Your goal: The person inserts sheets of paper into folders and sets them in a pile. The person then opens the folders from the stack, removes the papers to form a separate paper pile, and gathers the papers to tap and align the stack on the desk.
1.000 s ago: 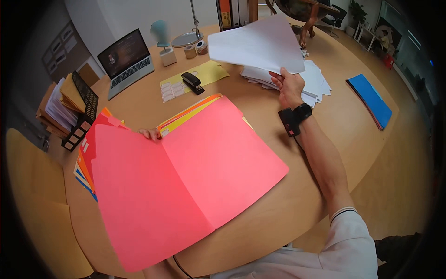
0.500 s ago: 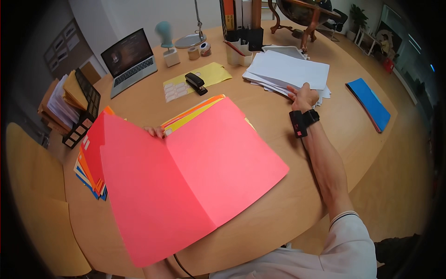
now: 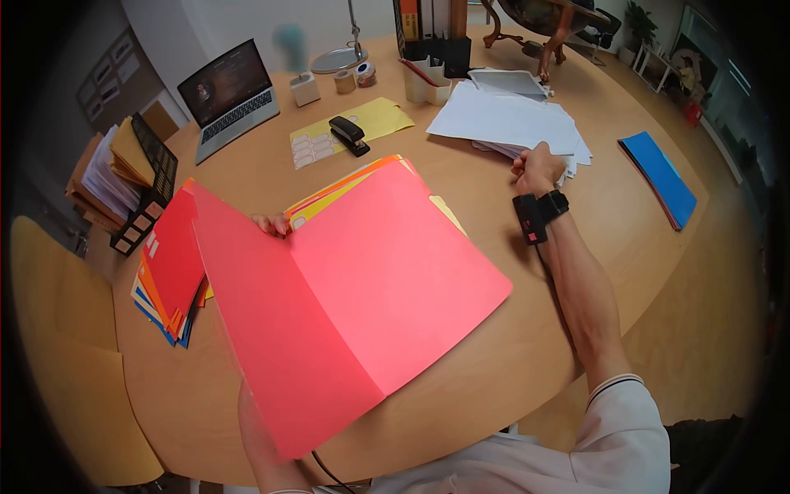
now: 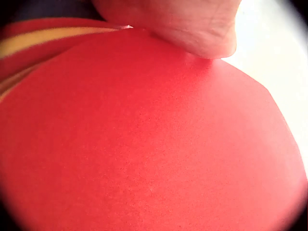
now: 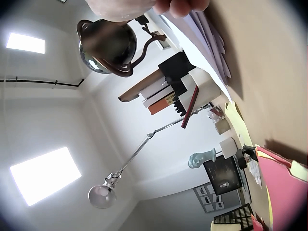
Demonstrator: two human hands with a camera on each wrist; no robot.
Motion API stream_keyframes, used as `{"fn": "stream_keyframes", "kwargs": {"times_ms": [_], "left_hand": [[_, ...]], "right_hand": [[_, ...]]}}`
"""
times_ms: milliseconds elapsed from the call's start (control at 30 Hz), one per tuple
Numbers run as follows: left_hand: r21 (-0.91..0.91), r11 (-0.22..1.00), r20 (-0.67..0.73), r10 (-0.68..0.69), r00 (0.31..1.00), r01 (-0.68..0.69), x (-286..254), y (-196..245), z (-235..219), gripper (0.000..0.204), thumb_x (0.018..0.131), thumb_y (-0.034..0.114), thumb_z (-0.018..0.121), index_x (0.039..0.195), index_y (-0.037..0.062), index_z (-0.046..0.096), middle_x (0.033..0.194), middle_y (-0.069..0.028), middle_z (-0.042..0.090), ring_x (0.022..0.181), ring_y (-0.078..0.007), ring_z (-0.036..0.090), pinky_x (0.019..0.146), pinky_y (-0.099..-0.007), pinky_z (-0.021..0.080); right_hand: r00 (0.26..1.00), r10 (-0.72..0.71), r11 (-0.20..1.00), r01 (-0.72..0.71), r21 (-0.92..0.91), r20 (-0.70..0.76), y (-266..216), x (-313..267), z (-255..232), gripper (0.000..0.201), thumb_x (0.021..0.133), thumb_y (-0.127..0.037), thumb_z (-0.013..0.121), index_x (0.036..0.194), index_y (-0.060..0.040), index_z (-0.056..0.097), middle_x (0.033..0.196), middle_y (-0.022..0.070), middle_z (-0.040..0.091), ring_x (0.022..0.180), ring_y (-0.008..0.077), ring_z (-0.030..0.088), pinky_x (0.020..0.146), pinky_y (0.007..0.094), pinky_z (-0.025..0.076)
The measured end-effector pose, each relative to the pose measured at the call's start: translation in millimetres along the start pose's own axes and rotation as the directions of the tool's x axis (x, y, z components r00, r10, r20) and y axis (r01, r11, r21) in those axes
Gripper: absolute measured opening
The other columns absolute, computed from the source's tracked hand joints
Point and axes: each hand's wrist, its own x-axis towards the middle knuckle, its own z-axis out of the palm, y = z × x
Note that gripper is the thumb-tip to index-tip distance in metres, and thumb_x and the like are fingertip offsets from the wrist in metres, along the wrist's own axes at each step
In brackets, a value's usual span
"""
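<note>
A pink folder (image 3: 395, 280) lies spread over other colored folders (image 3: 346, 193), its left flap (image 3: 280, 329) raised at a slant. At the folder's upper edge by the fold, my left hand (image 3: 271, 225) grips it with curled fingers; the rest of that hand is hidden behind the flap. The left wrist view has part of the left hand (image 4: 192, 24) against the red-looking folder surface (image 4: 144, 125). Farther right, my right hand (image 3: 541, 169) pinches the near edge of white paper (image 3: 502, 119) on a loose stack. In the right wrist view its fingers (image 5: 178, 7) touch the papers (image 5: 204, 43).
A black stapler (image 3: 350, 136) sits on yellow sheets (image 3: 378, 117), with a laptop (image 3: 230, 95) behind to the left. Pen holder (image 3: 428, 82) and globe stand (image 3: 551, 37) are at the back. Blue folders (image 3: 658, 177) lie right; more folders (image 3: 173, 263) and a file rack (image 3: 144, 193) stand left.
The white paper, held up earlier, has come down onto the stack and shifted slightly left. My right hand's fingers have curled in at its edge. The pink folder's left flap has swung up and rightward.
</note>
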Motion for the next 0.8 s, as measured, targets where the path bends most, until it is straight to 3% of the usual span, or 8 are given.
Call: {"fn": "stream_keyframes", "kwargs": {"times_ms": [167,400,467,500,567,700,767,800], "left_hand": [[0.046,0.997,0.056,0.057,0.997,-0.06,7,0,3,0.025,0.101,0.032,0.056,0.082,0.0172,0.05,0.082,0.0021,0.047,0.086,-0.0258,0.052,0.091,-0.0403,0.039],[0.003,0.997,0.093,0.078,0.993,-0.079,6,-2,-5,0.022,0.1,0.033,0.058,0.084,0.018,0.058,0.085,0.0028,0.053,0.09,-0.0252,0.058,0.092,-0.04,0.038],[-0.046,0.999,0.267,0.031,0.963,-0.019,11,4,-6,0.02,0.101,0.032,0.059,0.098,0.0124,0.061,0.099,0.0022,0.059,0.1,-0.0266,0.055,0.104,-0.0441,0.035],[-0.044,0.999,0.267,0.033,0.963,-0.022,13,5,-13,0.02,0.101,0.032,0.059,0.098,0.0124,0.061,0.099,0.0022,0.059,0.1,-0.0266,0.055,0.104,-0.0441,0.035],[0.002,1.0,0.294,0.007,0.956,-0.008,17,4,-23,0.022,0.099,0.034,0.059,0.085,0.0172,0.06,0.086,0.0028,0.055,0.093,-0.0252,0.059,0.092,-0.0404,0.039],[-0.004,0.989,0.252,-0.144,0.957,0.15,15,8,0,0.023,0.099,0.034,0.059,0.084,0.0164,0.059,0.089,0.0021,0.055,0.094,-0.0254,0.058,0.092,-0.0407,0.039],[-0.172,0.981,0.146,0.116,0.982,-0.091,8,-9,-10,0.022,0.099,0.033,0.06,0.087,0.0151,0.06,0.091,0.002,0.056,0.095,-0.0255,0.056,0.094,-0.0406,0.039],[-0.172,0.981,0.147,0.116,0.982,-0.09,10,-11,-15,0.022,0.099,0.033,0.06,0.087,0.0151,0.06,0.091,0.002,0.056,0.095,-0.0255,0.056,0.094,-0.0406,0.039]], "right_hand": [[0.999,0.052,0.994,-0.053,0.091,0.015,-1,-5,3,0.021,0.09,-0.008,0.043,0.076,0.005,0.052,0.067,0.0161,0.06,0.044,0.0207,0.052,0.039,0.0348,0.043],[0.997,0.081,0.99,-0.081,0.116,0.008,-4,-13,3,0.015,0.089,-0.002,0.038,0.09,0.0061,0.05,0.073,0.0178,0.061,0.043,0.0187,0.046,0.039,0.0337,0.038],[0.991,0.113,0.99,-0.118,0.074,0.066,-1,-5,0,0.012,0.092,-0.005,0.041,0.1,0.0003,0.049,0.087,0.016,0.065,0.049,0.0156,0.048,0.048,0.0355,0.045],[0.991,0.113,0.99,-0.118,0.075,0.07,1,0,1,0.012,0.092,-0.005,0.041,0.1,0.0003,0.049,0.087,0.016,0.065,0.049,0.0156,0.048,0.048,0.0355,0.045],[0.995,0.097,0.989,-0.099,0.108,0.025,6,9,2,0.023,0.1,-0.02,0.053,0.101,0.0032,0.05,0.085,0.018,0.064,0.046,0.0179,0.049,0.04,0.0344,0.04],[0.989,0.084,0.995,-0.089,0.035,0.122,8,4,-1,0.04,0.101,-0.037,0.06,0.104,0.0023,0.052,0.083,0.0145,0.063,0.047,0.0155,0.047,0.042,0.0342,0.038],[0.957,0.25,0.966,-0.258,0.035,0.146,7,-5,3,0.047,0.1,-0.045,0.061,0.102,0.0008,0.056,0.075,0.0087,0.06,0.048,0.0136,0.042,0.044,0.0336,0.035],[0.957,0.25,0.966,-0.257,0.036,0.146,6,-3,2,0.047,0.1,-0.045,0.061,0.102,0.0008,0.056,0.075,0.0087,0.06,0.048,0.0136,0.042,0.044,0.0336,0.035]]}}
